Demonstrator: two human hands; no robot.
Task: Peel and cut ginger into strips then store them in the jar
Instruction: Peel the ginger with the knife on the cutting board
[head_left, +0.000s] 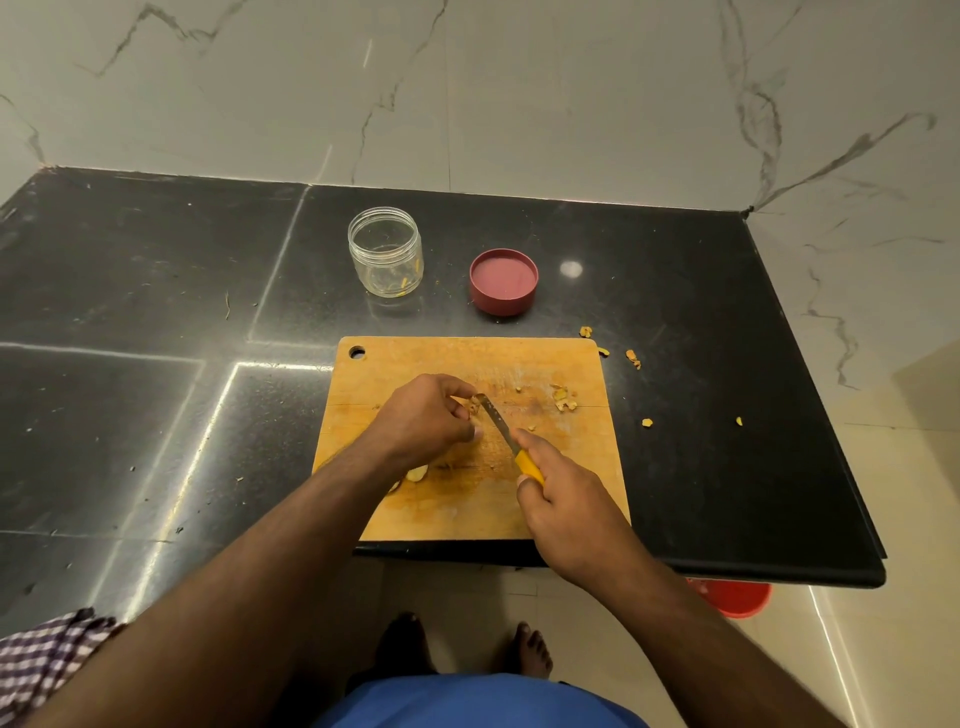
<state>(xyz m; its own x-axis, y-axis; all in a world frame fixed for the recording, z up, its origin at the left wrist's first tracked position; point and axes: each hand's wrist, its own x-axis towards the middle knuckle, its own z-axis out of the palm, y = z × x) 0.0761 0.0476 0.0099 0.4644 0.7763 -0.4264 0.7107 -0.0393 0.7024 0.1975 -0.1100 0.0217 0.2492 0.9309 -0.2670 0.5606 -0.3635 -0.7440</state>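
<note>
On a wooden cutting board my left hand pinches a small piece of ginger, mostly hidden by the fingers. My right hand grips the yellow handle of a knife whose blade tip touches that ginger. Another pale ginger piece lies on the board beside my left wrist. A pile of peel scraps sits on the board's right side. Behind the board stand a clear jar without its lid and a dark red lid lying upturned to its right.
Loose peel bits are scattered on the black counter right of the board. The counter's front edge runs just below the board. A red bucket sits on the floor under the counter's right end. Marble wall behind.
</note>
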